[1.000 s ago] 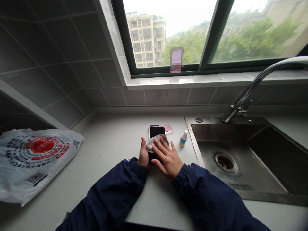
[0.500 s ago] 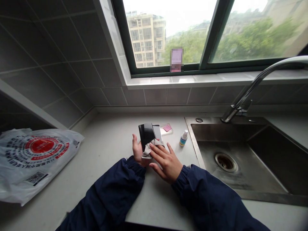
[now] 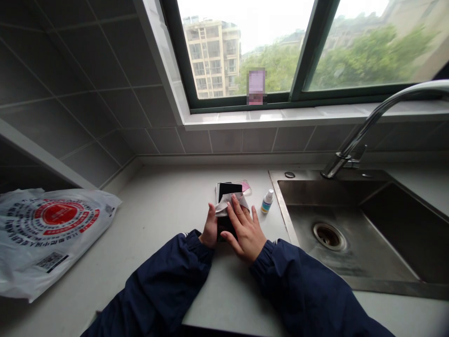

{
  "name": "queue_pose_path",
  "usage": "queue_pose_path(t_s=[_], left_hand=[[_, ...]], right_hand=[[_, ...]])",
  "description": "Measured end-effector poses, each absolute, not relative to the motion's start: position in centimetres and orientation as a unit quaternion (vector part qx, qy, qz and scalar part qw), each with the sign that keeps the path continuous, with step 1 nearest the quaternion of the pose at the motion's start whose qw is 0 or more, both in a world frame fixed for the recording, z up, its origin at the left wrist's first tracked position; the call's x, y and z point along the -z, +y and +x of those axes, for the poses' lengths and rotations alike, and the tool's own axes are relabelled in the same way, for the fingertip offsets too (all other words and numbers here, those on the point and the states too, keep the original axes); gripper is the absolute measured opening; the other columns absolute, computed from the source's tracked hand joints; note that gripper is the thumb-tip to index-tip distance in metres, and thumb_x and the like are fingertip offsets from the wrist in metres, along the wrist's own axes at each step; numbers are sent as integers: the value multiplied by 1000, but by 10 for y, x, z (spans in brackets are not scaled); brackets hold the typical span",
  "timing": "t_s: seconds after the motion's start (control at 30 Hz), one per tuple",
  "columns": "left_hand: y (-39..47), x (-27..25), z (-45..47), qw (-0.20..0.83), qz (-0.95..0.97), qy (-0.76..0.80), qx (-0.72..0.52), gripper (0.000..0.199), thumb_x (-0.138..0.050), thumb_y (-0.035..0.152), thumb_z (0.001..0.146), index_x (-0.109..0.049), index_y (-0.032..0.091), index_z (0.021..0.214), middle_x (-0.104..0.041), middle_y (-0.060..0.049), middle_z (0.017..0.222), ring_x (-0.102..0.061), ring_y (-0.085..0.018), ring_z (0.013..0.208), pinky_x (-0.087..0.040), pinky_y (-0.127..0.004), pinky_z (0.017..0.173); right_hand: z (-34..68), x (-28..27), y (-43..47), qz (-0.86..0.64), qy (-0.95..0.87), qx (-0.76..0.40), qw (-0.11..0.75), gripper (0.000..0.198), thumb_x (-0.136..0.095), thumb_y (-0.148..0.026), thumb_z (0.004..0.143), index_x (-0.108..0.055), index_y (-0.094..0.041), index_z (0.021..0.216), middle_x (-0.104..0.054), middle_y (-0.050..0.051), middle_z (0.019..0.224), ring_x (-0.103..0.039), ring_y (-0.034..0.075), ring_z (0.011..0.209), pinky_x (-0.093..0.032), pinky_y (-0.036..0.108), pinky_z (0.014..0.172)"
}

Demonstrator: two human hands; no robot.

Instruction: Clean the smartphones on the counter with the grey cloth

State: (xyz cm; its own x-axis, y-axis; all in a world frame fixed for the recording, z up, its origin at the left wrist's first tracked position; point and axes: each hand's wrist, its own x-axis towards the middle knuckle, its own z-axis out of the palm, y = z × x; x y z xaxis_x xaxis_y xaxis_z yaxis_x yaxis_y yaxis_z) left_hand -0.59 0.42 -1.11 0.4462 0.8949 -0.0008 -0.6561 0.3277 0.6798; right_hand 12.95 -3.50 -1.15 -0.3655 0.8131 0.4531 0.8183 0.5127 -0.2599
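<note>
A smartphone (image 3: 226, 229) with a dark screen lies in my left hand (image 3: 209, 228), whose thumb sticks up along its left edge; the fingers underneath are hidden. My right hand (image 3: 243, 229) rests on the screen side with fingers stretched and spread. Under its fingertips is a light grey cleaning cloth (image 3: 224, 204), draped across the phone and touching the screen. Behind the phone, a clear phone case (image 3: 247, 189) with something pink in it lies on the counter. A small white-capped spray bottle (image 3: 267, 201) with a blue and yellow label stands to the right.
A steel sink (image 3: 280, 206) is set into the white counter (image 3: 164, 201) on the right, with a chrome faucet (image 3: 361, 124) arching over it. At far left sits a printed plastic bag (image 3: 56, 234). The window (image 3: 242, 111) is behind the counter.
The phone has turned more upright and shifted slightly right in my left hand. The cloth under my right fingers has moved up the screen, baring the phone's lower part.
</note>
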Motion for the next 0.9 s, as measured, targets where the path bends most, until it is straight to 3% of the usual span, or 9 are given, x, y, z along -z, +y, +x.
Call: queue_pose_path(t_s=[0.2,0.47,0.6,0.77,0.9], left_hand=[[-1,11,2,754,390,202,-488,79,-47,75,87,-58,18,140,-46,-10,155,-20,-34,152,-9,-46,127],[-8,13,-1,761,435,186,-444,74,-41,69,92,-55,19,143,-43,-9,157,-23,-33,152,-14,-44,127],[-5,15,-1,749,420,186,-476,72,-44,68,92,-55,18,143,-43,-9,157,-23,-30,152,-13,-41,127],[3,14,-2,763,335,189,-519,74,-49,71,89,-63,14,134,-54,-12,148,-33,-33,148,-12,-45,126],[4,9,-6,799,263,178,-511,84,-40,74,90,-61,6,134,-60,-21,140,-38,-36,145,-18,-50,124]], right_hand=[[136,13,-28,-516,-795,23,319,82,-40,-50,102,8,-20,161,-7,18,167,-28,40,149,-25,72,111],[142,9,-25,-525,-774,28,354,79,-41,-44,103,6,-19,161,-3,18,167,-17,40,152,-22,71,114],[140,9,-26,-514,-784,21,346,77,-40,-44,103,3,-20,161,-5,18,167,-20,39,152,-24,71,114],[136,9,-30,-482,-823,-3,300,71,-40,-43,103,-9,-16,161,-11,18,166,-27,38,150,-27,71,113],[133,9,-34,-458,-844,2,278,64,-42,-40,102,-28,-11,157,-18,17,164,-20,38,152,-28,69,113]])
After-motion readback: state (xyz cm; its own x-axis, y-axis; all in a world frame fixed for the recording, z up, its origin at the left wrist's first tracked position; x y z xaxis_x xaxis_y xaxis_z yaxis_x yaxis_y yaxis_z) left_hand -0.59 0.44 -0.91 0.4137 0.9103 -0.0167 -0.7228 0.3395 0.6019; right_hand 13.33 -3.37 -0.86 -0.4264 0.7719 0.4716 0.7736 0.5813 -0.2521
